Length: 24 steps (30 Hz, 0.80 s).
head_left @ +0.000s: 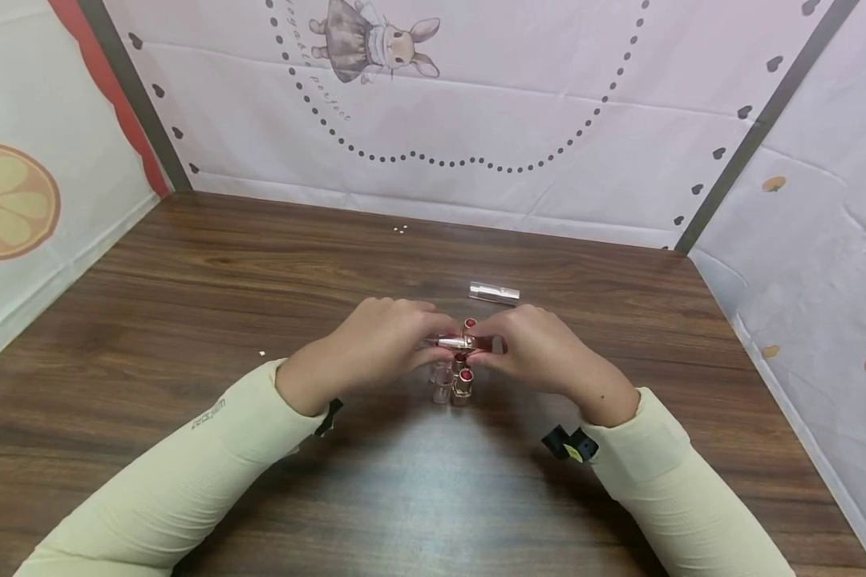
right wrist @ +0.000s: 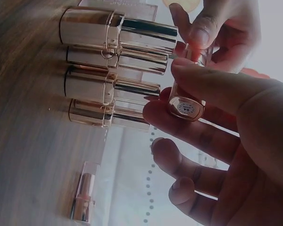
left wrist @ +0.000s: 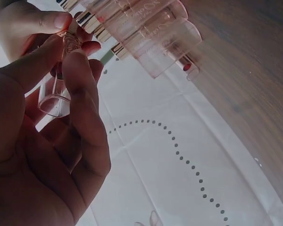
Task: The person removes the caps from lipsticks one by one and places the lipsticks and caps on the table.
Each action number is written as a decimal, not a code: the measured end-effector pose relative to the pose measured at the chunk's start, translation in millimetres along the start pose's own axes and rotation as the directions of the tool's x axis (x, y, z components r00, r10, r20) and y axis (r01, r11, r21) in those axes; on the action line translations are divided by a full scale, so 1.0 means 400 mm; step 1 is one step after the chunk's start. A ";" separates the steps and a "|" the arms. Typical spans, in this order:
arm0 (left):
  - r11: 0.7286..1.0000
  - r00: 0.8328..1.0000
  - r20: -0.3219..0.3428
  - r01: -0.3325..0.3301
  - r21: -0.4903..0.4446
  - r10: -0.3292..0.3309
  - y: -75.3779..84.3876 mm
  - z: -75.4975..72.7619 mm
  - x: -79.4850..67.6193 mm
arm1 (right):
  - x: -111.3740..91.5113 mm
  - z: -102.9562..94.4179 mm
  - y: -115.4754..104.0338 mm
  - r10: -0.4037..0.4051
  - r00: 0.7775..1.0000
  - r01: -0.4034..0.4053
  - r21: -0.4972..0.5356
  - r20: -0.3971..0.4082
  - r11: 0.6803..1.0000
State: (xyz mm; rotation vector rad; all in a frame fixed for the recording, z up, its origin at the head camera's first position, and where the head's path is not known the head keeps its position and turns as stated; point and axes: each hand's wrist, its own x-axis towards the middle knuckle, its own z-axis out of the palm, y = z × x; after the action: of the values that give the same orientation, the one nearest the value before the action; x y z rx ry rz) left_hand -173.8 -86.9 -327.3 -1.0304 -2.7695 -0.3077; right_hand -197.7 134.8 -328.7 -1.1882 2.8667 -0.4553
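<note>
My left hand (head_left: 393, 332) and right hand (head_left: 537, 349) meet over the table, with a lipstick (head_left: 458, 342) between them. The left fingers pinch its clear cap (left wrist: 55, 101) around the dark red tip end. Right thumb and fingers grip the gold base, whose round label (right wrist: 186, 108) faces out. How far the cap sits on the base cannot be told. Just below the hands, several uncapped gold lipsticks (right wrist: 89, 84) stand upright in a row. Clear caps (head_left: 442, 389) stand to their left, partly hidden by my left hand.
Beyond my hands a capped lipstick (head_left: 494, 293) lies on its side. Small white bits (head_left: 400, 230) are on the wooden table (head_left: 260, 264) near the back, another bit at left. A printed cloth wall (head_left: 476, 120) borders the far edge, with more cloth at both sides.
</note>
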 end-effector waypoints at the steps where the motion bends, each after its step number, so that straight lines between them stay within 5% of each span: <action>1: 1.000 1.000 0.000 0.000 0.001 0.000 -0.001 0.000 0.000 | 0.000 0.000 0.001 0.004 1.000 -0.004 -0.002 -0.002 1.000; 24: 0.998 0.998 -0.034 0.053 -0.034 -0.055 -0.004 0.012 0.013 | -0.001 0.000 0.006 0.013 0.997 -0.012 0.020 -0.072 1.000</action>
State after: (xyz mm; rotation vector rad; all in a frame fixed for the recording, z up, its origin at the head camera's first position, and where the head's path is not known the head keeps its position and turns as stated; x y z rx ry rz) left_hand -179.0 -83.6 -331.0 -0.9494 -2.7736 -0.3763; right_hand -199.3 136.6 -329.5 -1.1740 2.9208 -0.5351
